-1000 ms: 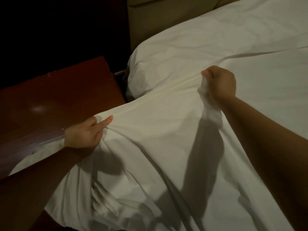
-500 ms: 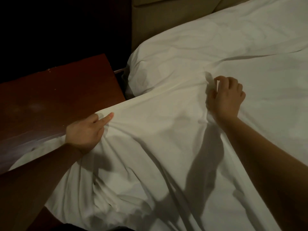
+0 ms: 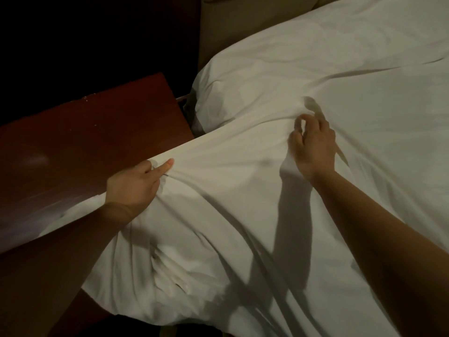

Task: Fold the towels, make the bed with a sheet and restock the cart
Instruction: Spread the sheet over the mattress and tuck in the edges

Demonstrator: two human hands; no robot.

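One second ago the right hand [image 3: 313, 144] clenched a fold of the sheet [image 3: 243, 190] covering the bed [image 3: 315, 57]; now its fingers [image 3: 300, 122] lie loosely curled on it, gripping nothing, while the left hand [image 3: 136, 183] bunches its edge, forefinger straight.

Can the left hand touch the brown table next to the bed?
Probably yes. The left hand grips the sheet right beside the brown table, with nothing between them.
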